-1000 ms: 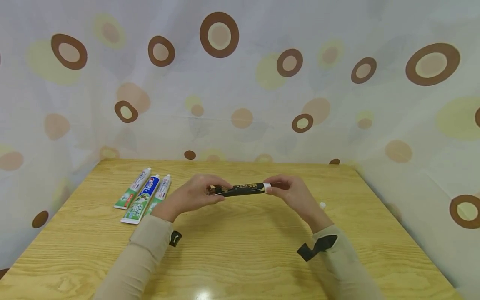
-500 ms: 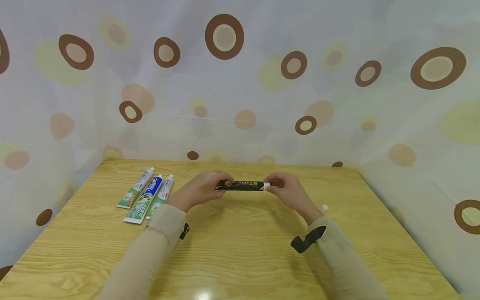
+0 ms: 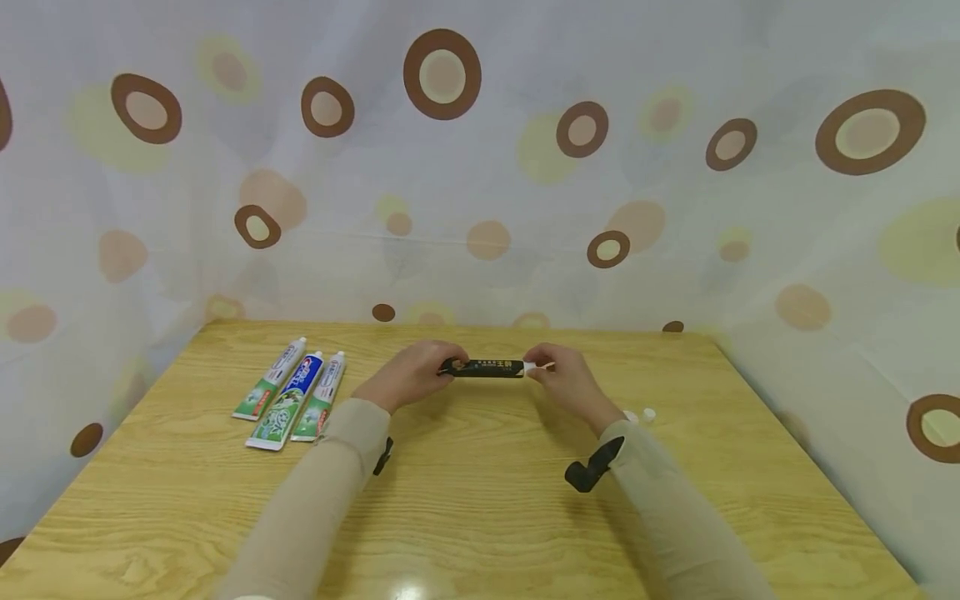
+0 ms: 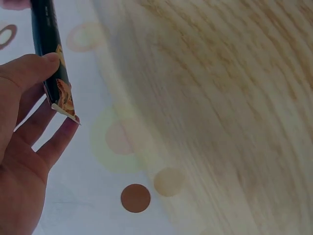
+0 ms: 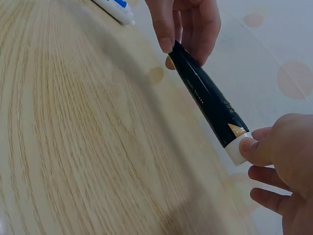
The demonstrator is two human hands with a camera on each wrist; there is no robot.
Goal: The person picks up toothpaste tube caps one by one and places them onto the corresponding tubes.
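Observation:
A black toothpaste tube (image 3: 491,368) with gold lettering is held level above the table, between both hands. My left hand (image 3: 415,372) pinches its flat crimped end, thumb on the near face; in the left wrist view fingers (image 4: 58,142) spread behind the crimp. At the other end, my right hand (image 3: 566,379) pinches the white end (image 5: 237,149) between thumb and forefinger, while its lower fingers stand apart from the tube. Three more toothpaste tubes lie side by side at the left: a blue and green one (image 3: 288,402) between two white and green ones (image 3: 272,379) (image 3: 322,396).
Two small white caps (image 3: 649,414) (image 3: 632,416) lie on the wooden table (image 3: 480,500), right of my right wrist. A patterned curtain (image 3: 480,167) stands along the back and both sides. Black straps (image 3: 594,467) hang from the wrists.
Both hands and the black tube have shifted slightly away from me, and the tube has come level. My left hand has moved right. A second white cap shows beside my right wrist.

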